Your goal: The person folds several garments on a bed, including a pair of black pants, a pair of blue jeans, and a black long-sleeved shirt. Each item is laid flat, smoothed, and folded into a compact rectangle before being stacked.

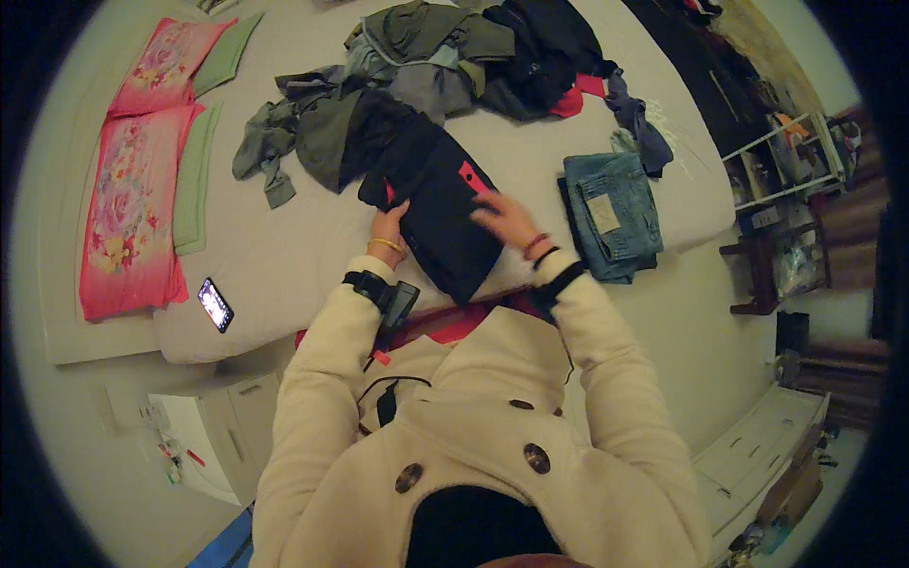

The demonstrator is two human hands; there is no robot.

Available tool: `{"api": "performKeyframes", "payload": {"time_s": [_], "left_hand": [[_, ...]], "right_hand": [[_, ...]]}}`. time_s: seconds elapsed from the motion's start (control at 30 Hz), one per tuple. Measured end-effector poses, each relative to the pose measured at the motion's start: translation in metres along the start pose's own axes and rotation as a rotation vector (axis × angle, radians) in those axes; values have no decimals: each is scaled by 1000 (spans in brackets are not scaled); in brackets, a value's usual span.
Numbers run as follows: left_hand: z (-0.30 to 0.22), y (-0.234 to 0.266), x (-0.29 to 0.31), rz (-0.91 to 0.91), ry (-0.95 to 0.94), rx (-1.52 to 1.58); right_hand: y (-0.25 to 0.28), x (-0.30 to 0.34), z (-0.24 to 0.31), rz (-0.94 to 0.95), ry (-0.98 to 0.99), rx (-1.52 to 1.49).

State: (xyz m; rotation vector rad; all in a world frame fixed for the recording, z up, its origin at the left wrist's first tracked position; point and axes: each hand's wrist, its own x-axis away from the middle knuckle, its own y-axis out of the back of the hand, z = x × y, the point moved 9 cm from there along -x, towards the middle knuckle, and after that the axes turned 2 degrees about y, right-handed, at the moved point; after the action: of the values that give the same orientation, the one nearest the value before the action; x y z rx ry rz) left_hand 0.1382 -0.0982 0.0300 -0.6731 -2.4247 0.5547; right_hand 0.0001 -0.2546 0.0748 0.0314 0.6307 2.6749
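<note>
A black garment (436,194) with a red patch and red trim lies partly folded on the near edge of the bed. My left hand (386,230) grips its left edge, the thumb on top and some of the fingers hidden by the cloth. On the right side of the garment rests my right hand (508,221), fingers stretched out and slightly blurred, touching the fabric below the red patch. To the right of that hand lies a folded stack of blue jeans (620,213).
Behind the black garment are heaped grey-green clothes (417,43) and a dark jacket (544,47). Pink floral pillows (142,204) line the bed's (241,241) left side, near a lit phone (216,305). A white rack (781,161) stands at the right, a white cabinet (222,431) lower left.
</note>
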Motion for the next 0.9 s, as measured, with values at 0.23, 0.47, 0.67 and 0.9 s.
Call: {"api": "performKeyframes", "payload": {"time_s": [0.23,0.47,0.67,0.9], "left_hand": [[6,-87,-10,349,243,5],[80,-108,-38,261,523,-33],[145,-70,-30,82,559,-451],[152,-88,-29,216,304,-483]], "right_hand": [[228,82,-85,-645,-331,384],[277,135,-131,-739,-412,701],[304,150,-197,-511,-691,406],[276,131,-216,-246,-858,-466]]}}
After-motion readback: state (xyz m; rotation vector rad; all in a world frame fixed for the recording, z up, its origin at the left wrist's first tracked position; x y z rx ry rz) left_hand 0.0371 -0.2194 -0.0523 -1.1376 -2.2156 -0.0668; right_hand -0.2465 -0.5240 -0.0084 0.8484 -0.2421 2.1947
